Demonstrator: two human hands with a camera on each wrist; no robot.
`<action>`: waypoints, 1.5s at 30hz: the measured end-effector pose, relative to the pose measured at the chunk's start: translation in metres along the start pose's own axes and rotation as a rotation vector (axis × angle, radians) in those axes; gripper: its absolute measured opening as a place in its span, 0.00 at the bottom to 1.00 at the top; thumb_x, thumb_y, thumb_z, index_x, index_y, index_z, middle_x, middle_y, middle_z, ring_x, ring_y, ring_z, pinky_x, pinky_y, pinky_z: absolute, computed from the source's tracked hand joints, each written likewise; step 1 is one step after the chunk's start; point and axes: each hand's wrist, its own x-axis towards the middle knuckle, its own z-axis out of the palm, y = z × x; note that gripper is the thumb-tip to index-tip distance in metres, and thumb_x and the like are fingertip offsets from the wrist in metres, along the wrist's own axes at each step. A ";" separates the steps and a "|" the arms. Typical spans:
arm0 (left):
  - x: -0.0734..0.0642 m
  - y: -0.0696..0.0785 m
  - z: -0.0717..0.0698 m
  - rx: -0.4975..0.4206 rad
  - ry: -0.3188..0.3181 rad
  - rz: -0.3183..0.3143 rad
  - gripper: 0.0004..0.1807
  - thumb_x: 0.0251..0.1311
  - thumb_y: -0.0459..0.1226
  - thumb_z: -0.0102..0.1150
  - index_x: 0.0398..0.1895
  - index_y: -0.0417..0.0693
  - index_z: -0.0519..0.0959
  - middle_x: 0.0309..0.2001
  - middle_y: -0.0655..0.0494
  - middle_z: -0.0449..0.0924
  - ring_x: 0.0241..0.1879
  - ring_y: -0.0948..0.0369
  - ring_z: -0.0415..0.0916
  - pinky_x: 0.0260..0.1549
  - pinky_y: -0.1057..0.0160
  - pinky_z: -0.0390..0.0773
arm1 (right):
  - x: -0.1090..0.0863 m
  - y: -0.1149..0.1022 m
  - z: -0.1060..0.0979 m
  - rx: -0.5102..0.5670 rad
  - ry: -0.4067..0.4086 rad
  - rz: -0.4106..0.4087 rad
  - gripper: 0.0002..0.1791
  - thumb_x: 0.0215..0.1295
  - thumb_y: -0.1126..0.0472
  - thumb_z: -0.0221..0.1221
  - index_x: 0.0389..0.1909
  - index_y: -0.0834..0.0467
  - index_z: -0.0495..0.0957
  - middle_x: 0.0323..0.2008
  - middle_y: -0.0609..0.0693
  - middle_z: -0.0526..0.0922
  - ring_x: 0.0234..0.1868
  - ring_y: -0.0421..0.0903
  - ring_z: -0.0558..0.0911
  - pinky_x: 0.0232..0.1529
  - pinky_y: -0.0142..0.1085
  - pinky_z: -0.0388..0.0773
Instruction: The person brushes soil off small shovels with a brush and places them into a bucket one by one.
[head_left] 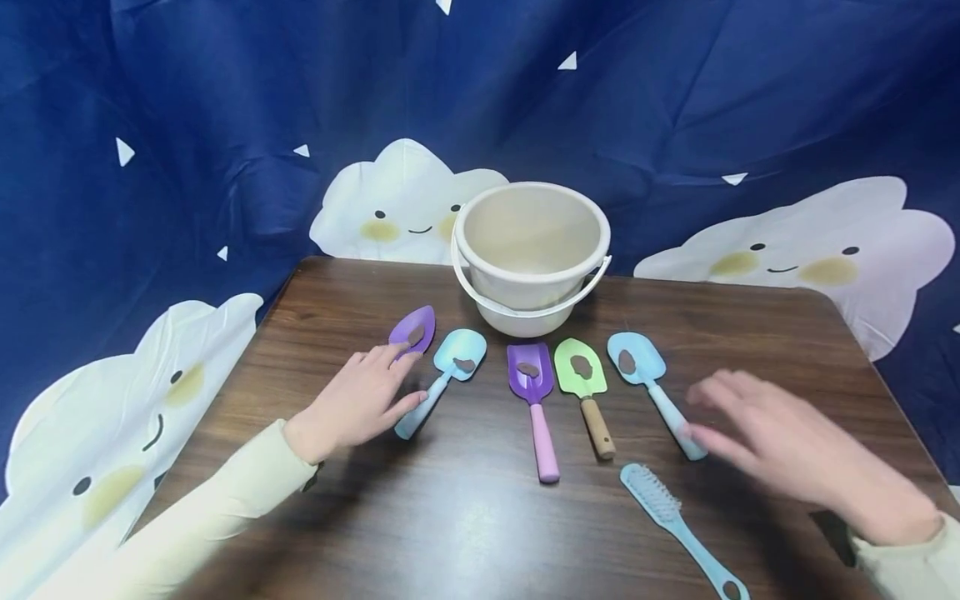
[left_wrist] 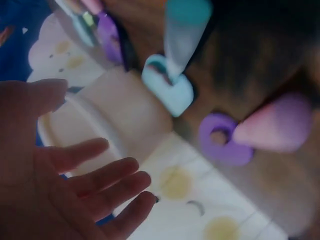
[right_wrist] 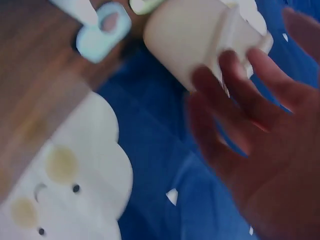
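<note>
**Fingers spread over a row of toy spades**

Fingers (head_left: 390, 358) of the left hand (head_left: 356, 404) lie loosely extended, slightly parted, gripping nothing; tips sit at the purple spoon (head_left: 413, 331) and the thumb reaches toward the handle of the pale blue spade (head_left: 442, 379). Whether they touch is not clear. Right hand (head_left: 787, 446), blurred, hovers palm-down with fingers spread wide, empty, just right of the blue trowel (head_left: 652, 387).

Items, from the hands outward:
- Purple spoon: smooth plastic, oval bowl, brown smear inside; far left of the row.
- Pale blue spade: rounded blade, tapering handle, brown smear.
- Purple scoop (head_left: 534, 400): square blade, pink handle, centre of the row.
- Green spade (head_left: 581, 379): flat rounded blade, brown wood-like handle.
- Blue trowel: pointed-oval blade, pale handle angled toward the right hand.
- Brush (head_left: 675, 525): light blue plastic, bristled head, long handle with a hole at its end; nearest the viewer.
- Bucket (head_left: 532, 250): cream plastic, round, upright, bail handle hanging down its front; behind the row.
- Table (head_left: 465, 517): dark wood grain, rounded corners.
- Backdrop (head_left: 187, 125): navy cloth, white smiling clouds, small triangles.

Both forearms wear pale yellow sleeves (head_left: 225, 500), entering from the lower corners.
</note>
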 end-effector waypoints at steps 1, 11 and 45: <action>-0.002 0.000 0.005 -0.008 -0.001 -0.005 0.31 0.64 0.54 0.55 0.60 0.41 0.72 0.59 0.41 0.74 0.56 0.47 0.74 0.47 0.46 0.77 | -0.004 -0.001 0.007 0.000 -0.046 0.021 0.16 0.56 0.44 0.66 0.39 0.49 0.76 0.35 0.42 0.78 0.36 0.40 0.77 0.35 0.43 0.76; -0.012 0.003 0.040 -0.273 -0.081 -0.092 0.27 0.60 0.48 0.61 0.53 0.34 0.75 0.47 0.45 0.78 0.45 0.57 0.73 0.50 0.56 0.76 | -0.035 -0.003 0.059 0.091 -0.329 0.154 0.23 0.50 0.32 0.64 0.32 0.45 0.76 0.31 0.37 0.70 0.33 0.36 0.66 0.25 0.30 0.65; 0.010 -0.003 0.065 -1.105 -0.399 -0.570 0.25 0.59 0.32 0.55 0.59 0.33 0.66 0.39 0.46 0.75 0.30 0.59 0.75 0.22 0.62 0.82 | -0.037 -0.010 0.087 0.239 -0.690 0.420 0.17 0.44 0.62 0.71 0.31 0.57 0.72 0.20 0.46 0.71 0.21 0.43 0.70 0.19 0.34 0.66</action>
